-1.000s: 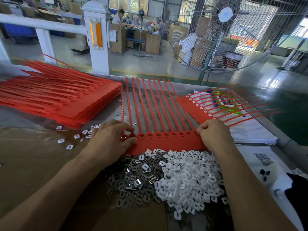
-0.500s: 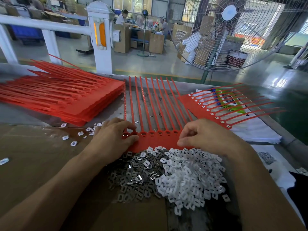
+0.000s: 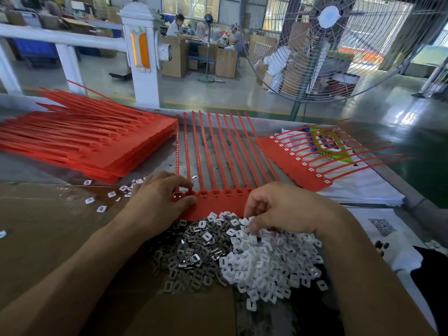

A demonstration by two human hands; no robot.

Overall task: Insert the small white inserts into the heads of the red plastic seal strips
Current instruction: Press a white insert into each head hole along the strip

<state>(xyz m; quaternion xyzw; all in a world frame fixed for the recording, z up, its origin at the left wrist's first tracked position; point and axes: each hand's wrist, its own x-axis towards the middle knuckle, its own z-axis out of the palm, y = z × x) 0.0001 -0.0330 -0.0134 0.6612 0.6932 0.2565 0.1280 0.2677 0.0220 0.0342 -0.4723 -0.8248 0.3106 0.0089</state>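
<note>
The person's left hand is pinching the leftmost head of the red strip sheet, thumb and forefinger curled round it, pinning the sheet to the worktop. The right hand is reaching down into the pile of white inserts, fingers curled as if picking; whether it is already gripping an insert cannot be told. Grey metal clips are lying mixed into the pile's left side.

The inserts are looking tiny, light and hard, likely slick, so each is probably best taken by its edges between fingertip and thumb, with the slot kept free. The sheet is appearing thin and floppy along its tails but stiffer at the joined heads, which is where holding it makes sense. A filled sheet is lying to the right, a stack of sheets to the left.
</note>
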